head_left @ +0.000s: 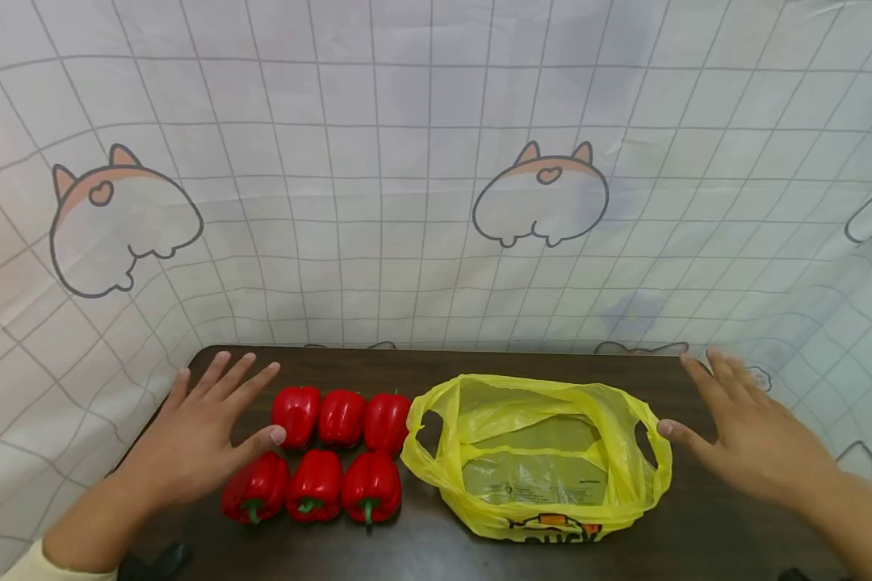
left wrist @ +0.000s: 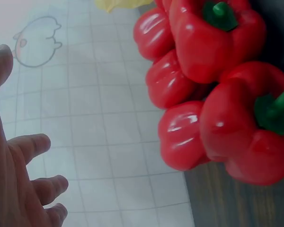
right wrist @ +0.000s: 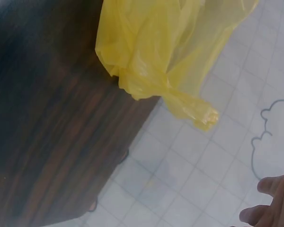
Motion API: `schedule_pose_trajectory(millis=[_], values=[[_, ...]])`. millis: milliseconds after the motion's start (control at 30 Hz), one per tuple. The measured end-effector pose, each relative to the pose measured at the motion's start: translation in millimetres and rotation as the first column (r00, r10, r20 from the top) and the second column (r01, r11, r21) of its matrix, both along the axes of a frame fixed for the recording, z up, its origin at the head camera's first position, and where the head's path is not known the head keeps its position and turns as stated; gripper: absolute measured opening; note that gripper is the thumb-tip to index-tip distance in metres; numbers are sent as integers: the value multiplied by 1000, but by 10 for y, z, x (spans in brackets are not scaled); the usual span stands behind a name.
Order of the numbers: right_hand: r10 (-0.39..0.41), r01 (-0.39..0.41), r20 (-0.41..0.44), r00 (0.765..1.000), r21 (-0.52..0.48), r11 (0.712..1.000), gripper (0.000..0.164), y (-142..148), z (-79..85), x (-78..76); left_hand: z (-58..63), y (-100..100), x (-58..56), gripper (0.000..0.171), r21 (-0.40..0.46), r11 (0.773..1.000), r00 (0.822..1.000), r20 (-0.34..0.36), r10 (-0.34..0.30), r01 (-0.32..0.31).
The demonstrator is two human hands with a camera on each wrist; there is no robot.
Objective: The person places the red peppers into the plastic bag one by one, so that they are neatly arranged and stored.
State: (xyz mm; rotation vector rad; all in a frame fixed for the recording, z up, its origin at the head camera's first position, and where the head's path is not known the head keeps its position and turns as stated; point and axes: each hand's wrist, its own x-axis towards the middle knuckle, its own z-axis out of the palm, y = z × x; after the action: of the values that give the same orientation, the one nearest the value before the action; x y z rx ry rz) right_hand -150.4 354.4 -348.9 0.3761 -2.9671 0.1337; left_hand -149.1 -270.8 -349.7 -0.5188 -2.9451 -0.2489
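My left hand (head_left: 199, 432) is spread above the table's left side, its thumb overlapping the edge of the red bell peppers in the head view. The bell peppers (head_left: 314, 486) lie in two rows, the front ones with green stems toward me. Right of them a yellow plastic bag (head_left: 472, 512) stands with its mouth spread wide and its two handles at the sides. Beside its right handle hovers my right hand (head_left: 763, 444), fingers straight and holding nothing. In the left wrist view, the left fingers (left wrist: 31, 146) are apart from the peppers (left wrist: 246, 127).
A dark wooden table (head_left: 727, 532) carries everything, with rounded back corners. Behind it and on both sides hangs a white grid-patterned cloth (head_left: 378, 210) with cartoon animals. A small black object (head_left: 161, 561) lies at the front left.
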Motion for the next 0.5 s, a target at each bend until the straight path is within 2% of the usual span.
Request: schedule_pose_trajectory(millis=[200,500], values=[[-9,9,19,1000,-20,1000,95,7,-73,28,-71,-11,24,84,7,1000,1000,20,14,-14],[-4,5,22,1000,-45,999,97,19,-180,76,-182,-30,59,85,11,1000,1000,0,25,-25]])
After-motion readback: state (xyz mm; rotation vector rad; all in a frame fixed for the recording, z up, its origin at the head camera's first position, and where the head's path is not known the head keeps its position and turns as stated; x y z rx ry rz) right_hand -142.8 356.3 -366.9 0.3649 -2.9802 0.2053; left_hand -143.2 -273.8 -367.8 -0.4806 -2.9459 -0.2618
